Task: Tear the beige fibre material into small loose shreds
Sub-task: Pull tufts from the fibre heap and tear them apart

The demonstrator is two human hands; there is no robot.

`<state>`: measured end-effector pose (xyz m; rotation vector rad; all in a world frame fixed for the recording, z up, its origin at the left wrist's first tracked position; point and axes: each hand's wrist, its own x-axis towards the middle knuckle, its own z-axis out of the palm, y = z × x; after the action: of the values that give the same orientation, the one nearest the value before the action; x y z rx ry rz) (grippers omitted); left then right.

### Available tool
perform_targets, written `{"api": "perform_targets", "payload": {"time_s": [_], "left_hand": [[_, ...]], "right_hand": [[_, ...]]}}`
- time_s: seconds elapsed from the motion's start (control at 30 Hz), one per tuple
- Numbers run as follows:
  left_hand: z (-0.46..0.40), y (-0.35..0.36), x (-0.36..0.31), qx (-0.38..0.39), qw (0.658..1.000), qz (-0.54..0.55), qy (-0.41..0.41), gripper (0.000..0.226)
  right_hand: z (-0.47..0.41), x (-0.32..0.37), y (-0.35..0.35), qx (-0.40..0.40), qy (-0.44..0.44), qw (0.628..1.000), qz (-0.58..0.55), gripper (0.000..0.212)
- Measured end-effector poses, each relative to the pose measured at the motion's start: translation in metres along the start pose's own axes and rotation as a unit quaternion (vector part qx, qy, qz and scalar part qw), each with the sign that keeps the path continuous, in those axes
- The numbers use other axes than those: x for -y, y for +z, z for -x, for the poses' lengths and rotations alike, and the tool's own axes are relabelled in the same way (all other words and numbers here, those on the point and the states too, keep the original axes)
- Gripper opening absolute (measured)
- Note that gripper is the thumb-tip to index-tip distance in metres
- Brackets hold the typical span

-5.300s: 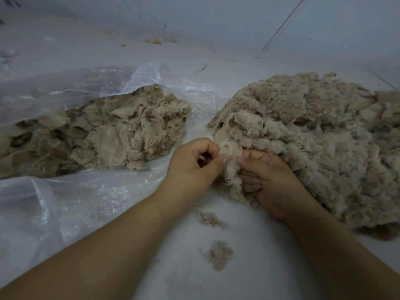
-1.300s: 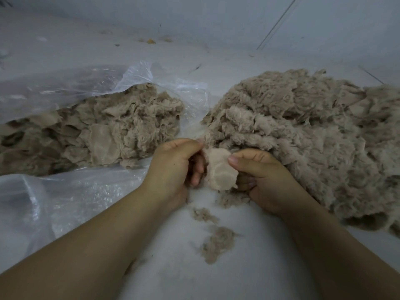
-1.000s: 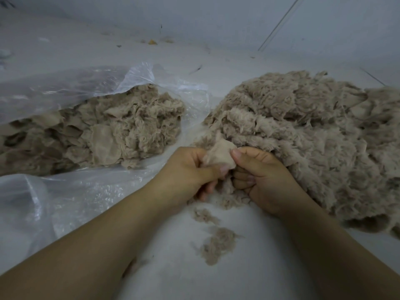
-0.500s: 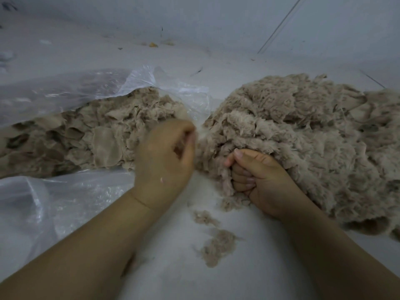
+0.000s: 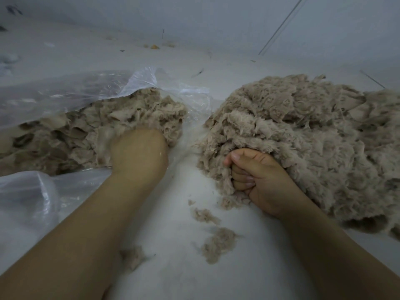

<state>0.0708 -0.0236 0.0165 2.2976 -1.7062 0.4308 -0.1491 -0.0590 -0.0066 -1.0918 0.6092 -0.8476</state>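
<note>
A big heap of fluffy beige fibre shreds [image 5: 303, 131] lies on the right. My right hand [image 5: 259, 180] sits at its near left edge, fingers curled round a tuft of that fibre. On the left, flatter beige fibre pieces [image 5: 75, 135] fill an open clear plastic bag [image 5: 65, 92]. My left hand [image 5: 138, 152] reaches into the near edge of the bagged fibre. Only its back shows; the fingers are buried in the material.
Loose shreds [image 5: 218, 243] and a smaller wisp [image 5: 205, 215] lie on the white surface [image 5: 173, 191] between my forearms, another tuft [image 5: 132, 256] beside my left arm. A pale wall [image 5: 216, 18] rises behind both heaps.
Both hands were pulling a flat fibre piece apart at the right heap. My left hand has since let go and moved left into the bagged fibre. My right hand stayed in place.
</note>
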Motion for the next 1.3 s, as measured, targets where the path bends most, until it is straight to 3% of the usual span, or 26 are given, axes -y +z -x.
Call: {"api": "perform_targets", "payload": {"time_s": [0.03,0.1,0.2,0.27,0.3,0.4,0.47,0.6,0.67,0.73,0.87,0.97,1.1,1.23,1.3], "left_hand": [[0.000,0.003,0.002,0.038,0.999,-0.012,-0.012,0.025],[0.000,0.001,0.002,0.046,0.999,-0.018,-0.012,0.033],[0.001,0.001,-0.004,-0.019,0.999,0.031,0.000,0.030],[0.004,0.000,-0.014,-0.074,0.990,0.110,0.051,0.017],[0.007,0.001,-0.021,-0.083,0.980,0.160,0.088,0.004],[0.013,0.008,-0.042,-0.024,0.945,0.310,0.103,0.051],[0.011,0.015,-0.050,0.022,0.927,0.366,0.074,0.060],[0.005,0.022,-0.055,0.061,0.857,0.512,0.017,0.021],[0.006,0.024,-0.055,0.066,0.825,0.562,-0.008,0.023],[0.012,0.022,-0.056,0.066,0.815,0.576,0.010,0.021],[0.025,0.017,-0.061,-0.005,0.839,0.525,0.140,0.016],[0.026,0.015,-0.061,-0.079,0.834,0.513,0.187,0.016],[0.027,0.017,-0.062,-0.070,0.806,0.539,0.233,0.017],[0.024,0.022,-0.061,-0.011,0.800,0.576,0.170,0.017],[0.020,0.023,-0.059,-0.015,0.799,0.583,0.146,0.018]], "right_hand": [[0.000,0.000,0.000,0.002,-0.002,1.000,0.002,0.022],[0.000,0.000,0.000,0.003,-0.002,1.000,0.005,0.021],[0.000,0.001,0.001,0.001,-0.001,1.000,0.002,0.020],[-0.001,0.000,0.001,0.001,-0.003,1.000,0.001,0.021],[-0.001,0.000,0.001,0.002,-0.003,1.000,-0.001,0.021],[-0.001,0.000,0.002,0.004,-0.006,1.000,-0.004,0.021],[-0.001,-0.001,0.002,0.002,-0.008,1.000,0.000,0.021],[-0.002,-0.001,0.001,-0.002,-0.003,1.000,0.007,0.023],[-0.002,-0.001,0.000,0.000,-0.004,1.000,0.009,0.020],[-0.002,-0.001,-0.001,0.008,-0.004,1.000,0.003,0.018],[-0.002,0.000,0.000,0.012,0.012,0.999,-0.032,0.035],[-0.002,0.001,0.002,-0.008,0.005,0.999,-0.036,0.019],[-0.001,0.002,0.005,-0.031,-0.002,0.998,-0.046,0.015],[-0.001,0.004,0.006,-0.035,0.011,0.998,-0.044,0.019],[-0.001,0.004,0.006,-0.031,0.016,0.999,-0.034,0.026]]}}
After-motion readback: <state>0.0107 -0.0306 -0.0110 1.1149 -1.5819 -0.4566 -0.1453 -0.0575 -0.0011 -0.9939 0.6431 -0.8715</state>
